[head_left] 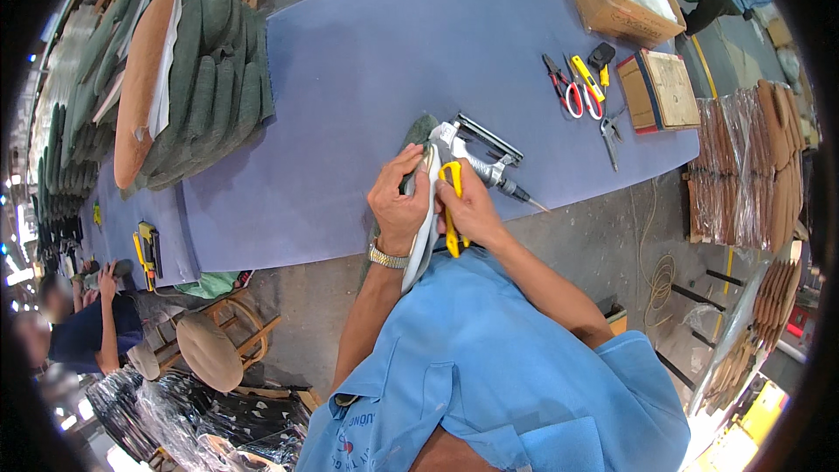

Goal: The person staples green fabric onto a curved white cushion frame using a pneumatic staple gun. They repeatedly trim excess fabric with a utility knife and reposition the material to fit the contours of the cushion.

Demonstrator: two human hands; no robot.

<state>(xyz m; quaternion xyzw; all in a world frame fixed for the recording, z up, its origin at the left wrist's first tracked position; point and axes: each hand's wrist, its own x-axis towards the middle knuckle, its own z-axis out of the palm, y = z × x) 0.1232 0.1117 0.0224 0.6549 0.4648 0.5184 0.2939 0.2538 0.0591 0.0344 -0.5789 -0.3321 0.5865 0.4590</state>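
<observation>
At the table's near edge, my left hand is closed on a padded cushion piece with dark green fabric and a white edge. The piece stands on its edge, leaning against my body. My right hand grips a yellow-handled hand tool against the white side; fingers and cloth hide its working end. A silver air staple gun lies on the table just beyond my right hand, its hose fitting toward the near edge.
Green cushions and a brown one are stacked on the blue-grey table. Far right are pliers, red-handled scissors, a yellow cutter, a small box and a carton of white stuffing. Another person works lower left.
</observation>
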